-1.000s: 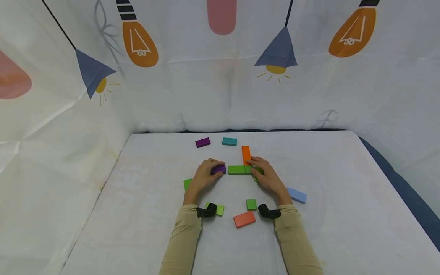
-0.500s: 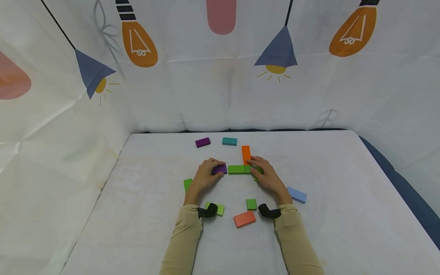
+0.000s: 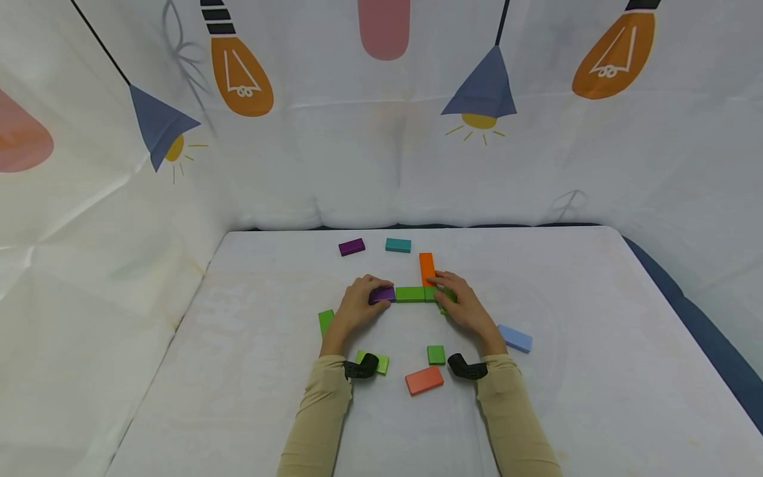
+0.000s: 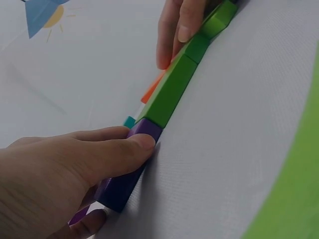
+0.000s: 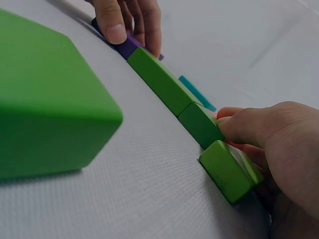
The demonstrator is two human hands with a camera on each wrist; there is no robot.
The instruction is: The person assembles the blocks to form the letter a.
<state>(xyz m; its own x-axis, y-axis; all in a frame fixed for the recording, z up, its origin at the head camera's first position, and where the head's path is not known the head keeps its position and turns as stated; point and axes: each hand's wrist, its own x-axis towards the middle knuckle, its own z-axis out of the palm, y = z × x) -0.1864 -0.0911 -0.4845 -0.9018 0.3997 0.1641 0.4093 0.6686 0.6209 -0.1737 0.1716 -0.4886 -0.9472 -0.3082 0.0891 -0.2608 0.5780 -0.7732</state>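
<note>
My left hand (image 3: pixel 356 305) pinches a purple block (image 4: pixel 149 124) between thumb and fingers. The block's right end meets a long green block (image 3: pixel 410 295) in a row on the table. A short darker green block (image 5: pixel 199 122) follows it, then a lighter green block (image 5: pixel 227 172) set at an angle at the row's end. Around this right end my right hand (image 3: pixel 467 308) rests loosely bent, fingertips at the darker green block and the orange block (image 3: pixel 426 267). The orange block stretches away behind the row. My right palm partly hides the lighter green block.
Behind the row lie a dark purple block (image 3: pixel 352 247) and a teal block (image 3: pixel 398 246). Nearer are a green block (image 3: pixel 436 355), a coral block (image 3: pixel 424 381) and a lime block (image 3: pixel 381 365). Another green block (image 3: pixel 325 320) sits left, a light blue block (image 3: pixel 515 339) right.
My left hand has slid the purple block slightly right, closing the gap to the long green block. My right hand and the other blocks have stayed in place.
</note>
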